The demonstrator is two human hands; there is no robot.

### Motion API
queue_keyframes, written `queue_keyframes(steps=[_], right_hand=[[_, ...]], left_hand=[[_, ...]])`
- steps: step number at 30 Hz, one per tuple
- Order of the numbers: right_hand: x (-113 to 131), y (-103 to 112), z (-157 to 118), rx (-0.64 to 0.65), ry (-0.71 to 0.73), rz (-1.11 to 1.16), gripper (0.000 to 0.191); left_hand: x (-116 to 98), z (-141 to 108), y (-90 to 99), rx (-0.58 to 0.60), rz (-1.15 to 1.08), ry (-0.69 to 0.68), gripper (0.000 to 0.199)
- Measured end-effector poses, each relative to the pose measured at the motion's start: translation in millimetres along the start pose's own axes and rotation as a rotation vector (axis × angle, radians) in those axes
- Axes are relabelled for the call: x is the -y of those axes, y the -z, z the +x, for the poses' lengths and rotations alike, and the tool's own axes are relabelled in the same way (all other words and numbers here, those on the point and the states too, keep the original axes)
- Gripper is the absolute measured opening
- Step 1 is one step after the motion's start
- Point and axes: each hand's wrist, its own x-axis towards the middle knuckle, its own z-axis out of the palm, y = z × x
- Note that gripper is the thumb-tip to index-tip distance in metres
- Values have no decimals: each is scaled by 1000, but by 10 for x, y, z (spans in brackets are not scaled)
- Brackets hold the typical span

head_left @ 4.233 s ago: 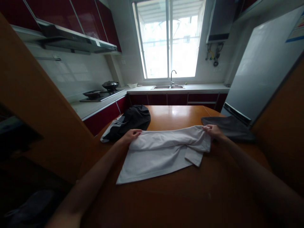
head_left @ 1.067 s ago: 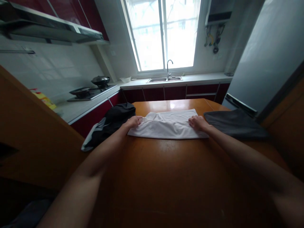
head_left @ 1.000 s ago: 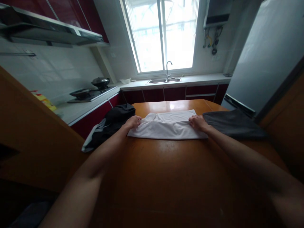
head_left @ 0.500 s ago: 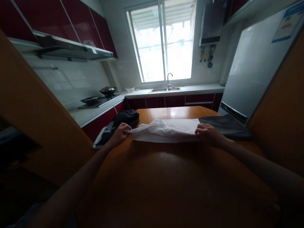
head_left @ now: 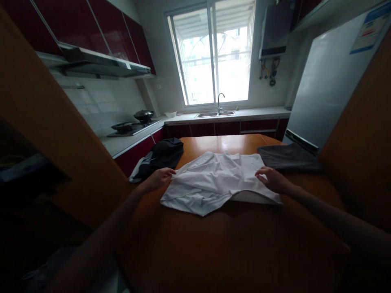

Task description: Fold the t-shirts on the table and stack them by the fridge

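a white cloth [head_left: 220, 173] lies creased on the wooden table [head_left: 232, 248], between the 2 hands, its long axis running roughly left to right across the wearer's front; its near edge dips to a corner on the left, and on the right it arches up off the wood, showing the inside. the relation that counts is sideways: from the left hand [head_left: 157, 180] the cloth stretches off to the right, its left edge right at the fingertips, which are drawn together and seem to pinch that edge. from the right hand [head_left: 275, 180] most of it lies to the left and below, with the fingers over its right part; thumb and forefinger curve round a small gap, and i cannot tell whether their tips grip any fabric. the left hand sits nearer the edge, the right farther in over the cloth. beyond, a black garment [head_left: 166, 154] lies past the left hand and a folded grey cloth [head_left: 288, 158] past the right, with the sink [head_left: 207, 115] farther back under the window [head_left: 214, 57]
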Motion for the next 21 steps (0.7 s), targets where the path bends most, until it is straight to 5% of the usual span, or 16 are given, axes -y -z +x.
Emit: queue_keyframes(steps=[7,11,21], right_hand=[[-155,-436,803,90,-306,-120,51],[-226,-745,1097,112,-447,-149,66],[-766,-1065,2015,87,-515,-233,71]], left_hand=[[-135,1126,-789,73,216,-110,55],[-30,1601,-1141,115,264,-71,57],[806,2504,-1137,1,384,229,68]])
